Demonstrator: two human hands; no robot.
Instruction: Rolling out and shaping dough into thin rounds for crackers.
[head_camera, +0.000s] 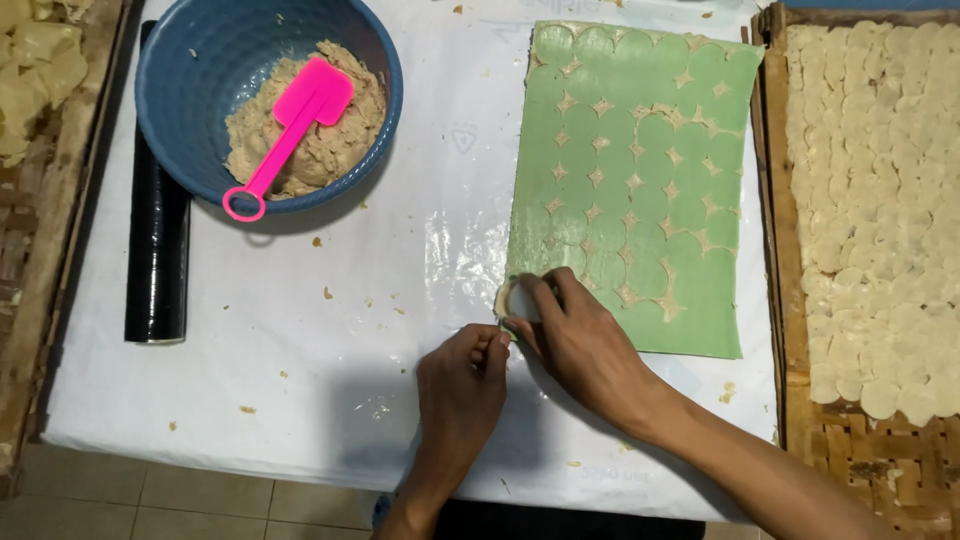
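green sheet: flat, rectangular, scored with rows of circles, right of the blue bowl | dough round: pale, seemingly lifted at the sheet's lower-left corner, farther right of the bowl, partly hidden

Work surface is a table covered with a glossy white plastic sheet, creased and scattered with crumbs, reflecting overhead light near its centre. Woven bamboo trays flank it on both sides. Beige tiled floor with dark grout lines is visible below the table's near edge
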